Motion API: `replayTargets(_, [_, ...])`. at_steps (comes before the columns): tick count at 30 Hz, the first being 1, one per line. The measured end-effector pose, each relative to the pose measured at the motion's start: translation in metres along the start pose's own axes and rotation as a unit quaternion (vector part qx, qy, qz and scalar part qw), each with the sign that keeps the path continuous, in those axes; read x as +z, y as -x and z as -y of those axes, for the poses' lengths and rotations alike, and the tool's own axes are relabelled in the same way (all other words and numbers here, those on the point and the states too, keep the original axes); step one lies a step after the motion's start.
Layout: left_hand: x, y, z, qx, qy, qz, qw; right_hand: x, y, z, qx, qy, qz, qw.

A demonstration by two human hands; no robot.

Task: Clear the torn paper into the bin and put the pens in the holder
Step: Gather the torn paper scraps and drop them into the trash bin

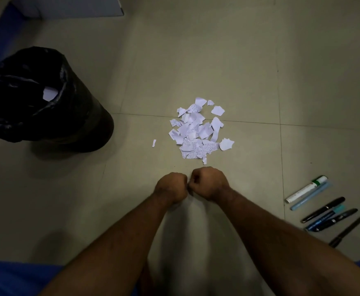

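Torn paper (198, 133) heaped; pens (326, 210) rowed.

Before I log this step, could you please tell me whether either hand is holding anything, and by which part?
It cannot be told: the left hand and right hand are closed fists, knuckles together, above the tiled floor; nothing visible protrudes.

I see the torn paper (199, 130) heaped on the floor (249, 60). My left hand (171, 186) and right hand (209, 182) sit just before it, fisted, knuckles seemingly touching. Bin (46, 99) left of it; pens (326, 209) right.
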State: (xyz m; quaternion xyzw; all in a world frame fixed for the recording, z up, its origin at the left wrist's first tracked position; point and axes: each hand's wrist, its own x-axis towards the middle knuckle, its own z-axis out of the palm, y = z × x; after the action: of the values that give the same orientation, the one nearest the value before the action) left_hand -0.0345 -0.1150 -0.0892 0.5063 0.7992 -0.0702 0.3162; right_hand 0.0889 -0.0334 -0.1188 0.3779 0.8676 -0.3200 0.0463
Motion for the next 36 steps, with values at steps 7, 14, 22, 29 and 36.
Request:
replayTargets(7, [-0.010,-0.030,-0.003,-0.022,0.080,-0.175,0.981,-0.009,-0.012,-0.010,0.013,0.024,-0.120,0.992])
replayTargets(14, [-0.022,-0.057,0.020,-0.112,0.086,-0.242,0.960,-0.012,-0.037,-0.005,-0.012,0.040,-0.143,0.989])
replayTargets(22, [-0.024,-0.088,0.023,-0.196,0.013,-0.224,0.955,-0.024,-0.060,-0.019,0.092,0.036,-0.209,0.973])
replayTargets(29, [-0.037,-0.100,0.006,-0.030,-0.007,-0.209,0.978,-0.040,-0.073,-0.017,0.065,-0.084,-0.157,0.982])
replayTargets(36, [-0.067,-0.124,-0.007,0.033,0.010,-0.080,0.996,-0.051,-0.103,-0.023,0.061,0.015,-0.114,0.991])
